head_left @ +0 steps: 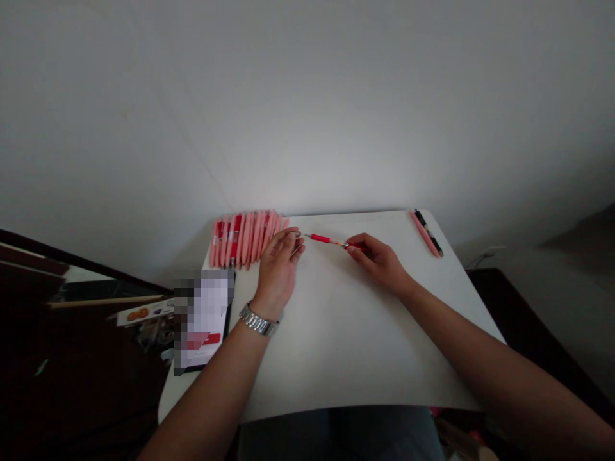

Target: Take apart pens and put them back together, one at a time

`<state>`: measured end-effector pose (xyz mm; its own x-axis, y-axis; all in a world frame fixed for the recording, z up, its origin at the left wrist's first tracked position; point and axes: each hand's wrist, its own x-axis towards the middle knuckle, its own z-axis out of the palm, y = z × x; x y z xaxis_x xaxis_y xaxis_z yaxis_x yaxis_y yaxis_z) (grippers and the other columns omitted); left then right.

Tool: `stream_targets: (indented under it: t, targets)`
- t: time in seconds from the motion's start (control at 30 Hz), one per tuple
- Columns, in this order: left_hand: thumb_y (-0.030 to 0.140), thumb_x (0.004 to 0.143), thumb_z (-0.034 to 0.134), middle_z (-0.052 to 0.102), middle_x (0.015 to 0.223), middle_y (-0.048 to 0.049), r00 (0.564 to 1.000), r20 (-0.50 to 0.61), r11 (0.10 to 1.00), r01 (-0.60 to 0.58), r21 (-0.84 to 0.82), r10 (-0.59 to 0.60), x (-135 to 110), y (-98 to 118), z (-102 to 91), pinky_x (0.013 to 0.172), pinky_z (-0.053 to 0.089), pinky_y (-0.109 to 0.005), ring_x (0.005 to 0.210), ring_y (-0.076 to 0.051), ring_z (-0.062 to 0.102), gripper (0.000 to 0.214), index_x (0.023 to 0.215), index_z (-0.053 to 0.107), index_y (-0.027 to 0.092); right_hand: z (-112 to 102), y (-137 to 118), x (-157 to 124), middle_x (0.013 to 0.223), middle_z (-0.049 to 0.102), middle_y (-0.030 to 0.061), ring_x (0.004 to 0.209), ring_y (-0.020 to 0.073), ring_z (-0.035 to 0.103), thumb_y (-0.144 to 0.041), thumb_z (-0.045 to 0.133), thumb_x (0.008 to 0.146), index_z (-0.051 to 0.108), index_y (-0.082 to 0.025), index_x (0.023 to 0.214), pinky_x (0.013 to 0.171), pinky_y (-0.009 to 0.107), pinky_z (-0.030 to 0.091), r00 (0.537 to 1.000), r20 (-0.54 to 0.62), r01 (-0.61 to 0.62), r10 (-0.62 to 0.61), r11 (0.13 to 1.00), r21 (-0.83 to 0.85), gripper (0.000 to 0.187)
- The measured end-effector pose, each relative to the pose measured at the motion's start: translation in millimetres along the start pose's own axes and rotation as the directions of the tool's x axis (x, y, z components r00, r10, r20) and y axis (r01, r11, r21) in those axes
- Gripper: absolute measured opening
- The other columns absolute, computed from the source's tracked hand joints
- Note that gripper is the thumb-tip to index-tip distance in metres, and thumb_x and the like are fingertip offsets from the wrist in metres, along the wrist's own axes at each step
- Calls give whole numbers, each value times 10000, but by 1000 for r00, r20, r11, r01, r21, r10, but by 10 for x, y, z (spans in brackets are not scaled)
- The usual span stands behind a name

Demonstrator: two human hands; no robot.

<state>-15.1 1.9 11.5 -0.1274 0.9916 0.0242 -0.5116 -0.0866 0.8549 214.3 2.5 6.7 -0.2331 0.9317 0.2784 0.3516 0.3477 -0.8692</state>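
Red pen (320, 239), pink pens (247, 238), 1 black pen (429, 229) — white table (346, 346).

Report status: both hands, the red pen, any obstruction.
Right hand gripping red pen toward its rear. Left hand near the tip, hold unclear. Nothing visibly in the way.

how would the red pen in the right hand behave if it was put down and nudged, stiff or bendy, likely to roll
The red pen is probably stiff, as it sticks out straight from the right hand. It looks light, being slim and pinched by the fingers. Its narrow barrel might roll on the flat tabletop.
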Motion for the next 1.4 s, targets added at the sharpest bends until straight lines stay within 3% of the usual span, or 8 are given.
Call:
stream_targets:
  t: [0.63,1.27,1.4]
  targets:
    - [308,783,846,711,1007,-14,997,58,998,58,-38,-55,-45,35,49,939,545,-261,907,-100,671,251,997,755,214,5,4,-3,816,622,20,716,161,531,-496,587,976,659,-212,1031,652,295,414,1000,4,8,-8,1000,2,298]
    - [297,770,853,726,1075,-34,994,106,999,33,10,-34,-48,-16,69,977,550,-302,956,-126,690,244,976,758,207,2,-32,-13,800,619,20,697,162,523,-517,562,985,658,-218,1026,642,297,413,1000,30,10,-9,999,-34,317]
    - [302,774,853,730,1070,-37,993,118,1000,20,15,-21,-51,-20,64,998,546,-320,973,-133,695,245,975,753,204,8,-40,-16,772,591,7,668,155,498,-522,556,988,645,-227,1111,612,291,393,999,24,27,-26,999,-44,332]
